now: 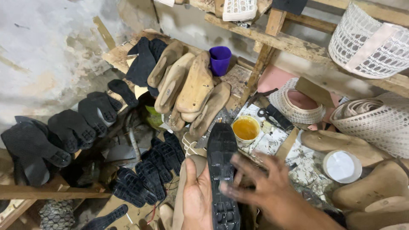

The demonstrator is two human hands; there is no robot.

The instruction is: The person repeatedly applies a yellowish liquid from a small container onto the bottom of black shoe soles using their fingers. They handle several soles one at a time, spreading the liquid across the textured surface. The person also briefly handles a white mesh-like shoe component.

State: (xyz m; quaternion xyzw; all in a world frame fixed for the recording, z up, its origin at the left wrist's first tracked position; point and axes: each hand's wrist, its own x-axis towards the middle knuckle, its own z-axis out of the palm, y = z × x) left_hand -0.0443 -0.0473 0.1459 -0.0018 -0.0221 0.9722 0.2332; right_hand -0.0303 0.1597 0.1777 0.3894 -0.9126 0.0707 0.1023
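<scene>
Black rubber shoe sole, tread side up, lies lengthwise over a wooden last at the near edge of the bench, just in front of the yellow glue pot. Left hand is closed round last and sole from below, thumb along the sole's left edge; right hand, blurred, is spread open with fingertips on the tread. Judgement: best pressed evenly along the tread, left grip steady, edges kept flush.

Single head cam – looks steeply down and forward, close over the hands, onto a cluttered workbench – no second view.
</scene>
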